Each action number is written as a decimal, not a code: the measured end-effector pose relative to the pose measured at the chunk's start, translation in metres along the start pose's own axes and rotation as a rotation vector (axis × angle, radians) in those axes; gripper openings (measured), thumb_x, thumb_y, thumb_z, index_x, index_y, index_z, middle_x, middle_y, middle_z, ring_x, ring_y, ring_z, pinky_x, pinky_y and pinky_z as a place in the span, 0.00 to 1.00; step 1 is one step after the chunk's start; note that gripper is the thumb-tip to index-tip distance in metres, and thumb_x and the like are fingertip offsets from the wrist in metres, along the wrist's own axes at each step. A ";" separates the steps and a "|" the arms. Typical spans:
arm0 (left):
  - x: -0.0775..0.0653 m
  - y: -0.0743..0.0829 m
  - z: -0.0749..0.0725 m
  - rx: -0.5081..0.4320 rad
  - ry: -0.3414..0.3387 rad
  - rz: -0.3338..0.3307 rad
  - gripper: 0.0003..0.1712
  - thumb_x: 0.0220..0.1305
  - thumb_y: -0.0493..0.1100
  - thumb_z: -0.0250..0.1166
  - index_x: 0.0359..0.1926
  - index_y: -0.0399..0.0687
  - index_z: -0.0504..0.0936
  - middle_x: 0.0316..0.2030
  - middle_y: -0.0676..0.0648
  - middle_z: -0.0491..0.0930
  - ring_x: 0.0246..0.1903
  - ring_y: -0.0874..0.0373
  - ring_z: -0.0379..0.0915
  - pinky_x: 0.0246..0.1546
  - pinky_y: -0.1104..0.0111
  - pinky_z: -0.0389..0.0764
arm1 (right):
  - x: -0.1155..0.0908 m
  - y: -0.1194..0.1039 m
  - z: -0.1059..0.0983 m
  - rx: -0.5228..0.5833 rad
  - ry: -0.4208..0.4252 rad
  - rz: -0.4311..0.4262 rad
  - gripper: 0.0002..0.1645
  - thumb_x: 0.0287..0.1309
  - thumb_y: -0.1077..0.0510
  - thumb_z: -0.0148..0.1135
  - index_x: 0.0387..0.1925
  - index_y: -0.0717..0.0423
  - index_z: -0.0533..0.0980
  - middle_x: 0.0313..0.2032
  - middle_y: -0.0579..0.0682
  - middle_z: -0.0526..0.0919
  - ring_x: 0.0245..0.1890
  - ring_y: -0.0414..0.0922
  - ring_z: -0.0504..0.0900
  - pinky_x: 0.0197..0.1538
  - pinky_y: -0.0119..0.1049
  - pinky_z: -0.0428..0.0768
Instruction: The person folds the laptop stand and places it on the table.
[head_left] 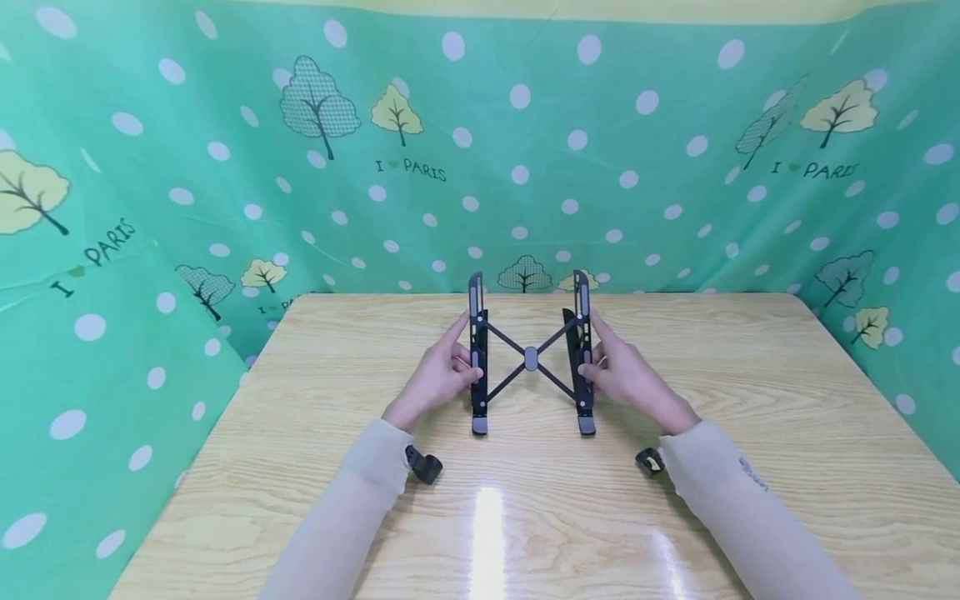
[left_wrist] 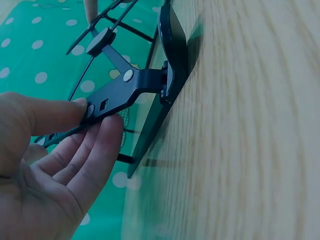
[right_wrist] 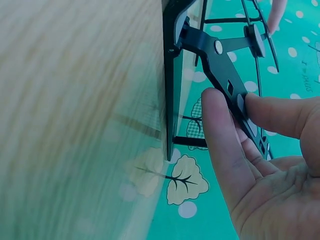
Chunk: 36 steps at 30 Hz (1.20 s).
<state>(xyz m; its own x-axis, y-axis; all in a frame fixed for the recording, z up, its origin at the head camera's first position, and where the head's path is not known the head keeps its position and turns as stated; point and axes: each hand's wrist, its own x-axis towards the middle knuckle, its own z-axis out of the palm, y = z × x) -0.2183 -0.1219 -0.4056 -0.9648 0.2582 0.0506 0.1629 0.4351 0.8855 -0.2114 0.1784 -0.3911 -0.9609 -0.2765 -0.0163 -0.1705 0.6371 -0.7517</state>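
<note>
A black folding laptop stand (head_left: 531, 358) stands unfolded on the table, its two side rails joined by crossed bars with a grey oval hub. My left hand (head_left: 442, 371) pinches the left rail (left_wrist: 112, 97) between thumb and fingers, with the index finger stretched along it toward the back. On the other side my right hand (head_left: 626, 375) pinches the right rail (right_wrist: 232, 87) in the same way. Both wrist views show the thumb on the upper face of the rail and fingers beneath. Grey-padded front lips (head_left: 587, 425) point toward me.
The wood-grain table (head_left: 750, 367) carries the stand. A green polka-dot cloth (head_left: 517, 125) with printed trees hangs behind and at the sides. Dark wrist-worn devices, left (head_left: 425, 465) and right (head_left: 650, 461), sit by the sleeves.
</note>
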 end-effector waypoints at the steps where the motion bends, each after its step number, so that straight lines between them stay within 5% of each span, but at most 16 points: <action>1: 0.000 0.000 0.000 -0.011 -0.006 -0.005 0.59 0.54 0.27 0.67 0.75 0.68 0.44 0.33 0.44 0.78 0.28 0.52 0.79 0.27 0.61 0.83 | 0.000 0.000 0.000 -0.002 -0.001 0.001 0.56 0.61 0.66 0.59 0.75 0.42 0.32 0.34 0.56 0.75 0.25 0.50 0.81 0.29 0.40 0.83; 10: -0.002 -0.001 -0.001 -0.028 -0.022 -0.021 0.60 0.54 0.25 0.66 0.74 0.74 0.44 0.32 0.42 0.78 0.28 0.46 0.78 0.26 0.60 0.84 | -0.002 0.000 -0.002 0.023 -0.001 0.003 0.55 0.61 0.65 0.60 0.75 0.41 0.35 0.32 0.56 0.75 0.26 0.53 0.81 0.30 0.42 0.83; 36: -0.001 0.001 0.002 -0.002 -0.006 -0.026 0.60 0.53 0.27 0.68 0.74 0.73 0.46 0.30 0.42 0.78 0.25 0.50 0.77 0.24 0.61 0.83 | -0.001 -0.002 0.006 0.033 0.013 -0.015 0.56 0.59 0.66 0.61 0.75 0.42 0.36 0.32 0.55 0.76 0.26 0.53 0.81 0.28 0.42 0.83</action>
<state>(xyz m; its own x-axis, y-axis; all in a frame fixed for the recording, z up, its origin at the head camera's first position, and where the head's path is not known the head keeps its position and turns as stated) -0.2169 -0.1195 -0.4058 -0.9675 0.2518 0.0247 0.1372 0.4400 0.8875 -0.2089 0.1733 -0.3934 -0.9611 -0.2763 0.0034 -0.1777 0.6087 -0.7733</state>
